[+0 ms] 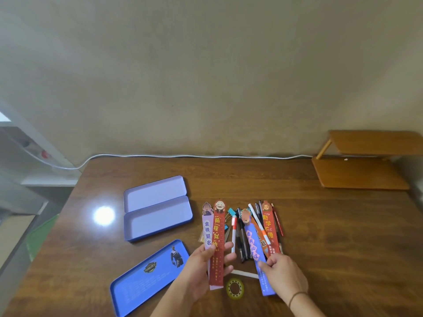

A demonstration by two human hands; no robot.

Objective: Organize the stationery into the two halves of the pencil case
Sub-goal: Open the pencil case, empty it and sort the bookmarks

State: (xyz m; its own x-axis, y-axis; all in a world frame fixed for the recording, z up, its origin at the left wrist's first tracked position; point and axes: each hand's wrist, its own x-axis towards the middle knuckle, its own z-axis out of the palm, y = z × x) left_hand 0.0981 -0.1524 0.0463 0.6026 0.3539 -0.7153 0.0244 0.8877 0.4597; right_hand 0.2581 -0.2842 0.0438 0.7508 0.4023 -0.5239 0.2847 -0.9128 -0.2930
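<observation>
Red bookmark [217, 243] pinched in your left hand [201, 268] | right hand [282, 271] grips blue bookmark [258, 255] | open pencil case [158, 208] centre-left, empty

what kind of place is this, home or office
Probably a home desk pushed against a plain wall: a wooden table, a small wooden desk shelf in the corner, and a white cable trailing along the wall edge.
</observation>
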